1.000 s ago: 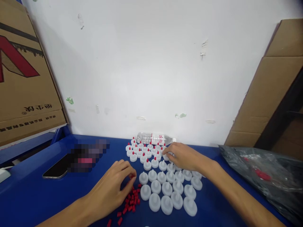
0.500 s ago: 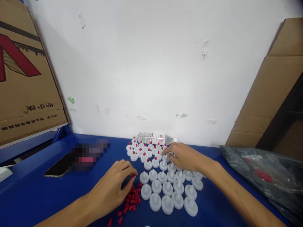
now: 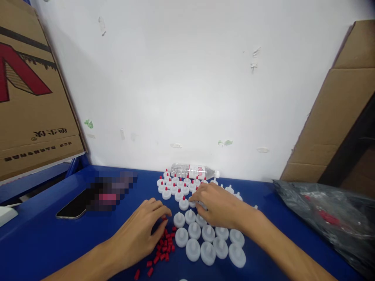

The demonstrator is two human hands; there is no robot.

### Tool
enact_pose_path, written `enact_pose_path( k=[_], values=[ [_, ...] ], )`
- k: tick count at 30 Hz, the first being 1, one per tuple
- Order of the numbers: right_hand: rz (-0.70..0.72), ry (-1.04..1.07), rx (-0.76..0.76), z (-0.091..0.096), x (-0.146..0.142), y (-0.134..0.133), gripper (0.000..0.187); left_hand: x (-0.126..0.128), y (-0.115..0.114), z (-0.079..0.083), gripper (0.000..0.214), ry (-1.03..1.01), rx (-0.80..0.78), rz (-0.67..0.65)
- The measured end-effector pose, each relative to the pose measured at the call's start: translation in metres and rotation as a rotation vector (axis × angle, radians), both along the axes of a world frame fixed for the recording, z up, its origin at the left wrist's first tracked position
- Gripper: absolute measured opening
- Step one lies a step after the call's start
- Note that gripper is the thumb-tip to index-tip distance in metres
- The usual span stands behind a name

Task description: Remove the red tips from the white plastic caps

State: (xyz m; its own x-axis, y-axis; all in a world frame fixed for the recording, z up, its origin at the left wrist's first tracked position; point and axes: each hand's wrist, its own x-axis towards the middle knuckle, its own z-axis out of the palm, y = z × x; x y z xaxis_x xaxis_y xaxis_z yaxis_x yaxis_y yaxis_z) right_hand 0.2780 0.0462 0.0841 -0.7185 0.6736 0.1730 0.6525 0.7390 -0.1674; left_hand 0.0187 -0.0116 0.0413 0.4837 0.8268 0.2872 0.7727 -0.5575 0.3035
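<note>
White disc-shaped lids with a nozzle [image 3: 193,250] stand in rows on the blue table. Those farther back, such as this lid [image 3: 183,204], carry small red caps on their nozzles. My left hand [image 3: 143,230] is curled beside the loose red caps [image 3: 164,246], thumb and forefinger drawn together around a red cap [image 3: 163,218]. Over the middle of the lids reaches my right hand [image 3: 218,205], fingers bent down onto a lid [image 3: 191,203] at the border of the capped ones. What its fingertips grip is hidden.
A clear plastic bottle [image 3: 193,171] lies behind the lids against the wall. To the left are a phone [image 3: 72,205] and a cardboard box [image 3: 38,113]. A grey plastic bag [image 3: 316,218] with red pieces and a cardboard sheet [image 3: 313,113] are at the right.
My right hand has moved left and nearer to me, now covering lids in the middle and uncovering some farther right. My left hand stays by the red caps.
</note>
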Motion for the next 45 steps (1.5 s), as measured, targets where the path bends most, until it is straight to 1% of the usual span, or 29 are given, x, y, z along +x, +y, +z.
enact_pose_path(
  k=[3,7,9,12,15,17,20,22,24,26,30,32,34,36,37,38,40,42,43,45],
  values=[
    [0.000,0.009,0.024,-0.001,-0.002,-0.001,0.023,0.001,0.000,0.002,0.023,-0.006,-0.017,0.004],
    [-0.053,0.077,0.078,0.008,-0.003,-0.004,0.024,0.000,-0.003,0.003,0.027,-0.079,0.028,-0.005],
    [-0.053,0.109,0.088,0.014,-0.005,-0.008,0.020,-0.001,-0.004,0.002,0.026,-0.127,0.062,-0.002],
    [0.020,0.119,0.063,0.019,-0.014,-0.019,0.009,-0.001,-0.008,0.002,0.023,-0.185,0.089,0.001],
    [0.098,0.102,0.029,0.021,-0.025,-0.033,0.013,0.000,-0.010,0.004,0.019,-0.213,0.094,-0.002],
    [0.149,0.071,0.029,0.021,-0.031,-0.042,0.016,0.001,-0.011,0.007,0.015,-0.202,0.089,-0.042],
    [0.202,0.018,0.058,0.022,-0.035,-0.047,0.012,-0.001,-0.011,0.010,0.023,-0.162,0.086,-0.139],
    [0.226,0.024,0.056,0.022,-0.034,-0.047,0.008,-0.003,-0.012,0.011,0.028,-0.175,0.078,-0.174],
    [0.260,0.052,0.042,0.022,-0.035,-0.045,0.008,-0.004,-0.012,0.011,0.032,-0.238,0.035,-0.168],
    [0.282,0.043,0.054,0.023,-0.038,-0.044,0.013,-0.002,-0.012,0.010,0.035,-0.335,-0.048,-0.135],
    [0.306,-0.110,0.187,0.026,-0.044,-0.043,0.024,0.001,-0.006,0.008,0.046,-0.571,-0.298,-0.063],
    [0.265,-0.151,0.231,0.028,-0.040,-0.039,0.025,0.000,-0.001,0.007,0.051,-0.703,-0.402,-0.033],
    [0.176,-0.129,0.228,0.027,-0.031,-0.029,0.025,-0.003,0.003,0.009,0.053,-0.787,-0.410,-0.002],
    [0.076,-0.076,0.217,0.022,-0.019,-0.017,0.020,-0.006,0.005,0.011,0.053,-0.753,-0.327,0.035],
    [0.026,-0.052,0.214,0.019,-0.014,-0.010,0.014,-0.006,0.005,0.013,0.052,-0.699,-0.275,0.052],
    [-0.013,-0.031,0.209,0.015,-0.009,-0.005,0.014,-0.006,0.004,0.014,0.050,-0.630,-0.231,0.064],
    [-0.058,-0.010,0.191,0.008,-0.002,0.004,0.017,-0.003,0.003,0.014,0.044,-0.496,-0.186,0.071],
    [-0.070,-0.008,0.171,0.002,0.001,0.009,0.013,0.000,0.001,0.013,0.039,-0.404,-0.176,0.067],
    [-0.067,-0.012,0.161,0.000,0.002,0.011,0.014,0.001,0.000,0.011,0.036,-0.371,-0.169,0.061],
    [-0.053,-0.024,0.142,-0.001,0.002,0.012,0.030,0.002,0.000,0.008,0.030,-0.332,-0.137,0.041]
  ],
)
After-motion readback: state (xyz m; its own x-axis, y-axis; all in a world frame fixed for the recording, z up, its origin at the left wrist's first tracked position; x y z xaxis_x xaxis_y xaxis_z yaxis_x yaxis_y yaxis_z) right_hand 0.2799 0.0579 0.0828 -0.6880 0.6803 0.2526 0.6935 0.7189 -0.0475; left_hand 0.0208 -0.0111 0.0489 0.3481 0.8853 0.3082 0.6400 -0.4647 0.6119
